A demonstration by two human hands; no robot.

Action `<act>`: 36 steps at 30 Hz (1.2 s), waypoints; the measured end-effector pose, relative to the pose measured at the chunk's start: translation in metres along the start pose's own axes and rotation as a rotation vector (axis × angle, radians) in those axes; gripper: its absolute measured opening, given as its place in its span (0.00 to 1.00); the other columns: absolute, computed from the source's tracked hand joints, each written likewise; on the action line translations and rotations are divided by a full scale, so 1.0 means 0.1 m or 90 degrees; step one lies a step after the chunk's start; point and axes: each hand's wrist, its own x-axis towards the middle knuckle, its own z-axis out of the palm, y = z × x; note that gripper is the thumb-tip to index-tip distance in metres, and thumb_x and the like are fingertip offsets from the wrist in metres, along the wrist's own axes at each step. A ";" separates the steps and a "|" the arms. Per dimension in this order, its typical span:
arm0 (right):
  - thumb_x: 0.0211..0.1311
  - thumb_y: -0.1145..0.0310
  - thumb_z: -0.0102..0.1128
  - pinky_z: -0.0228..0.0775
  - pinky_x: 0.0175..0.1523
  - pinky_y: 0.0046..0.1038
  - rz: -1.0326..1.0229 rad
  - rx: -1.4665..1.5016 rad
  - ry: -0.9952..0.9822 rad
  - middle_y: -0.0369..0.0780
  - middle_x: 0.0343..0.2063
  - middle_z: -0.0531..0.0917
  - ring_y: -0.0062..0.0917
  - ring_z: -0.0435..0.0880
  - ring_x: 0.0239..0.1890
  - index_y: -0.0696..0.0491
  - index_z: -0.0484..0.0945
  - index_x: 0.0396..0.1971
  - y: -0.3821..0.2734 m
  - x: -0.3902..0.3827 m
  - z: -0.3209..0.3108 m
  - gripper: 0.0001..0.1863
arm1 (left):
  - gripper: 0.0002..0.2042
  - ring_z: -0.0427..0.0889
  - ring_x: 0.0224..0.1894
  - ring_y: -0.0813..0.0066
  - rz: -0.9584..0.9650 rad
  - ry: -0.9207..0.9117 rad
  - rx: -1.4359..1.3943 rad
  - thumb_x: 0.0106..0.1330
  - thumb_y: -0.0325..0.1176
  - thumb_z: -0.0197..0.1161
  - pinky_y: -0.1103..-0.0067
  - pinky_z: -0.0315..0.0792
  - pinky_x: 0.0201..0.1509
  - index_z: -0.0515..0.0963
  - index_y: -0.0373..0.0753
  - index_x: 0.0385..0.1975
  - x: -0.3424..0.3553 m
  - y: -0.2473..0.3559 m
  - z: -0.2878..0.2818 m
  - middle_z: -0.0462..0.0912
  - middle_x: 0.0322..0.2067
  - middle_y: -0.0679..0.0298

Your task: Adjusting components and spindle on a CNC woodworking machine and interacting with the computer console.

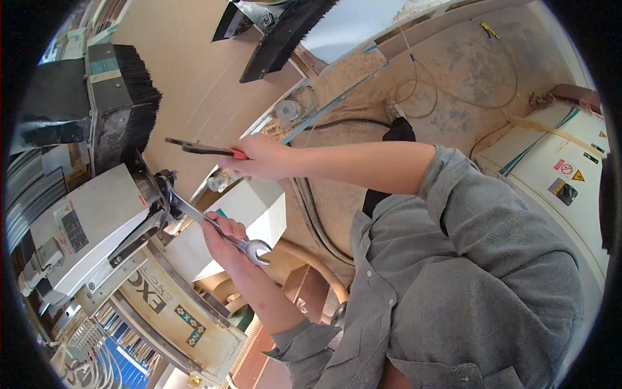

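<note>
My left hand [224, 235] is wrapped round the shaft of a large silver open-end wrench [258, 251]. One jaw end sticks out past my wrist. The wrench's other end reaches to the dark metal spindle [170, 185] beneath the machine head, where I cannot tell how it seats. Above it my right hand [267, 157] is closed on a long, flat, dark metal tool with a red grip [201, 149]. That tool points left toward the spindle and appears apart from it; its exact kind is not clear.
The white machine head [97, 227] stands at left beside a black brush skirt [139, 107]. A brown board [194, 78] lies behind. Dark hoses [310, 211] run along the dusty floor [453, 78]. A white cabinet [544, 155] with a black switch stands at right.
</note>
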 end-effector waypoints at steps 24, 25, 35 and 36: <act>0.60 0.61 0.56 0.74 0.41 0.44 -0.140 -0.068 0.036 0.45 0.26 0.83 0.44 0.84 0.33 0.46 0.80 0.41 0.15 0.76 0.75 0.11 | 0.14 0.54 0.13 0.85 -0.004 -0.006 -0.038 0.78 0.45 0.45 0.87 0.54 0.16 0.70 0.42 0.35 0.08 0.08 0.15 0.57 0.14 0.74; 0.60 0.61 0.57 0.74 0.40 0.43 -0.154 -0.064 0.049 0.45 0.25 0.83 0.44 0.83 0.33 0.46 0.79 0.40 0.15 0.75 0.76 0.11 | 0.14 0.54 0.13 0.85 -0.004 -0.007 -0.039 0.78 0.45 0.45 0.87 0.54 0.16 0.70 0.42 0.35 0.10 0.09 0.13 0.57 0.14 0.74; 0.67 0.65 0.52 0.75 0.41 0.42 0.067 -0.291 -0.166 0.48 0.28 0.81 0.43 0.84 0.36 0.60 0.74 0.39 0.06 0.21 -0.33 0.12 | 0.16 0.56 0.11 0.87 -0.073 -0.085 0.196 0.77 0.46 0.47 0.87 0.53 0.13 0.72 0.41 0.34 0.46 0.73 -0.57 0.61 0.13 0.73; 0.67 0.65 0.52 0.75 0.41 0.42 0.065 -0.294 -0.174 0.48 0.28 0.81 0.43 0.84 0.36 0.60 0.74 0.39 0.05 0.23 -0.40 0.12 | 0.16 0.57 0.11 0.87 -0.069 -0.065 0.283 0.76 0.46 0.48 0.87 0.53 0.12 0.72 0.41 0.33 0.50 0.80 -0.66 0.62 0.13 0.73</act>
